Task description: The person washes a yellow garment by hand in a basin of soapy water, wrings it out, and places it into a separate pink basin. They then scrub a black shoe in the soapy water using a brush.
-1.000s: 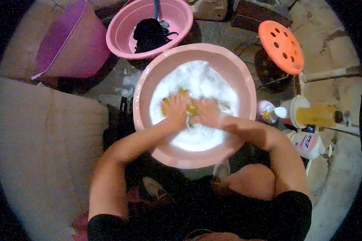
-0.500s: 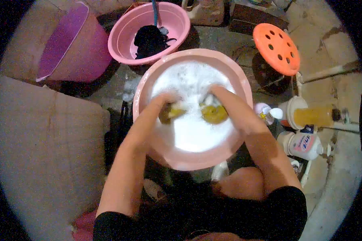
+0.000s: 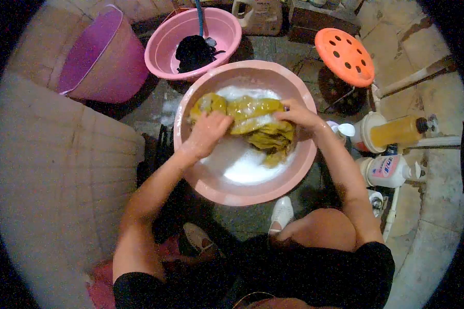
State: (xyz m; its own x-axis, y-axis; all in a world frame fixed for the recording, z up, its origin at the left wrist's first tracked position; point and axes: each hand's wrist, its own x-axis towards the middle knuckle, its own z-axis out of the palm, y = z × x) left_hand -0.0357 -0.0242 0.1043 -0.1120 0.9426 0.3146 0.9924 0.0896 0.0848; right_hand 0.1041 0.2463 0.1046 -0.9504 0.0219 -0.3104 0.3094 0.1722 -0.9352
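Observation:
A wet olive-yellow garment (image 3: 260, 116) lies bunched across the far half of a pale pink basin (image 3: 227, 198), over white suds (image 3: 247, 172). My left hand (image 3: 210, 133) has its fingers curled into the left part of the fabric. At the other end, my right hand (image 3: 298, 114) grips the cloth with thumb and fingers, close to the basin's right wall. Some folds hang down toward the foam below my right hand. The garment's exact kind does not show.
A pink basin (image 3: 156, 50) with a dark cloth (image 3: 195, 52) and a hose stands behind. At left are a purple bucket (image 3: 116, 67) and a pale wall (image 3: 67, 190). An orange stool (image 3: 345, 57), a yellow-liquid bottle (image 3: 397, 132) and a white pump bottle (image 3: 389, 171) stand right.
The garment, mostly under the foam before, now shows above it, spread between my hands. Both hands have come up out of the suds, and the right one has shifted right.

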